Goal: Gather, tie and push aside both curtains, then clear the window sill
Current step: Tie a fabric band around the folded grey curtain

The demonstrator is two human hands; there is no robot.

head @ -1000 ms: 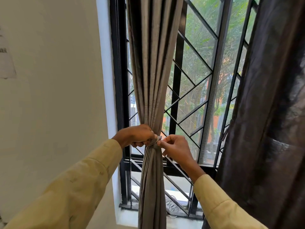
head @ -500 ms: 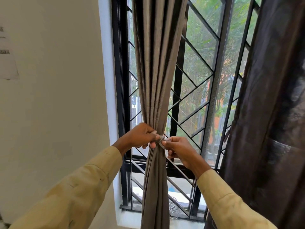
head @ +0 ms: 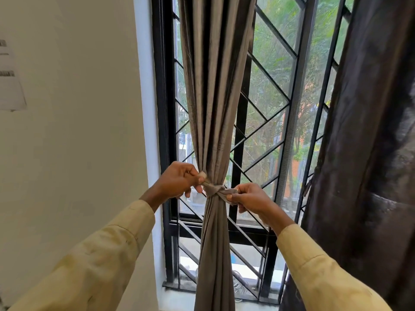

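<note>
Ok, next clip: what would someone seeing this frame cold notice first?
First, the grey curtain hanging down the middle of the frame, cinched at its waist by a tie band. The left hand and right hand each pinch one end of that band and pull outward. Behind is a black window grille with green trees beyond, and a darker brown curtain hangs loose at the right edge.

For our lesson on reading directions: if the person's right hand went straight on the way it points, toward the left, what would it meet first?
The right hand would most likely meet the knot of the tie round the gathered grey curtain; depth is hard to judge.
</note>
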